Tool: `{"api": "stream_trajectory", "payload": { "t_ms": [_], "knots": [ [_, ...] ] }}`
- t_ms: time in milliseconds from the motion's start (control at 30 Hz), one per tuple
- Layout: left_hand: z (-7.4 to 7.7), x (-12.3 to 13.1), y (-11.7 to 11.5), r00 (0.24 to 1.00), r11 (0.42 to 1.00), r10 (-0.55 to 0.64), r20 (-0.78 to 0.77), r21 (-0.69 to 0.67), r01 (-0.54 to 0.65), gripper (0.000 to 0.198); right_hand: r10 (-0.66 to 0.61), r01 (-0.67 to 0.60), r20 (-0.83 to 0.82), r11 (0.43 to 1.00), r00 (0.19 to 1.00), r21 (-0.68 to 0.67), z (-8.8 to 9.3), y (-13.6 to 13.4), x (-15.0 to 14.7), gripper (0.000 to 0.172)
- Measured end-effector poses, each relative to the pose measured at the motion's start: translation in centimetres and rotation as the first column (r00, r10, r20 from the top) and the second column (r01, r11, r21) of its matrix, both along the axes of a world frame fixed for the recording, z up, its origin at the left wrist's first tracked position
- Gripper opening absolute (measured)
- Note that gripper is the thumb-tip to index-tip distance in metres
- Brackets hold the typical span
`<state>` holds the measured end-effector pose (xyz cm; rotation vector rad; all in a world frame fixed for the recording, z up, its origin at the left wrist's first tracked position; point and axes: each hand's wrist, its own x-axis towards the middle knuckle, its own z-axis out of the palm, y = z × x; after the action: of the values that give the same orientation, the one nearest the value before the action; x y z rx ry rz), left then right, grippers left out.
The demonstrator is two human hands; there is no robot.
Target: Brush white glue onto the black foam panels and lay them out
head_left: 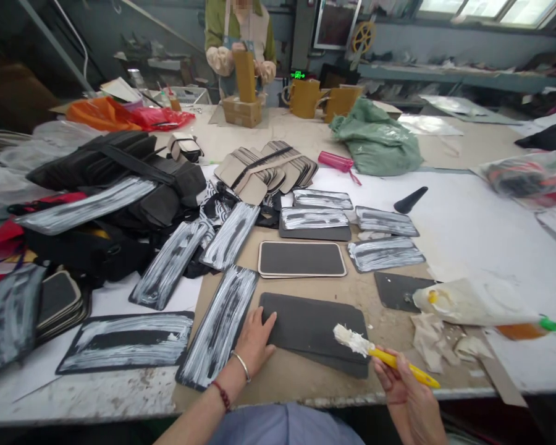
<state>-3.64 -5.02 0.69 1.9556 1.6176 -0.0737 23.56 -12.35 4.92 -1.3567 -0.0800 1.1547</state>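
In my right hand [405, 383] is a glue brush [398, 363], held by its yellow handle. White paste coats its bristles, which are over the right end of a bare dark grey panel [312, 324]. At the left end of that panel lies my left hand [254, 340], fingers apart, fingertips at the panel's edge. A second dark panel shows partly beneath the first. Beside my left hand, a panel streaked with white paste [220, 324] lies at a slant. Behind the bare panel sits a dark panel with a pale border [302, 258].
Several paste-streaked panels [127, 340] lie around the work area. A paste container [472, 300] sits at right, near paper scraps [430, 340]. Bundled beige pieces [266, 167], black bundles [134, 167] and a green bag [377, 136] lie farther back. A person [241, 49] stands across the table.
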Motion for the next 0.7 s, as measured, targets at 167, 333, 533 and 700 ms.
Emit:
{"api": "stream_trajectory", "payload": {
  "t_ms": [167, 333, 533, 700],
  "knots": [
    [-0.4, 2.0, -2.1, 0.995, 0.996, 0.057, 0.078, 0.057, -0.062, 0.064, -0.026, 0.024, 0.063, 0.999, 0.998, 0.024, -0.2, 0.3, 0.1, 0.032],
    [-0.6, 2.3, -3.7, 0.99, 0.986, 0.044, 0.135, 0.152, -0.064, 0.058, 0.125, -0.13, 0.18, 0.992, 0.976, 0.012, -1.1, 2.4, -3.4, 0.035],
    [-2.6, 0.5, -3.8, 0.953, 0.963, -0.181, 0.244, 0.241, 0.121, 0.032, 0.332, -0.335, 0.273, 0.941, 0.903, -0.037, -2.5, 5.2, -9.2, 0.04],
    [-3.3, 0.2, -3.8, 0.937, 0.969, -0.163, 0.309, 0.229, 0.093, 0.032, 0.379, -0.368, 0.401, 0.924, 0.834, -0.107, -3.1, 6.1, -10.3, 0.046]
  ]
}}
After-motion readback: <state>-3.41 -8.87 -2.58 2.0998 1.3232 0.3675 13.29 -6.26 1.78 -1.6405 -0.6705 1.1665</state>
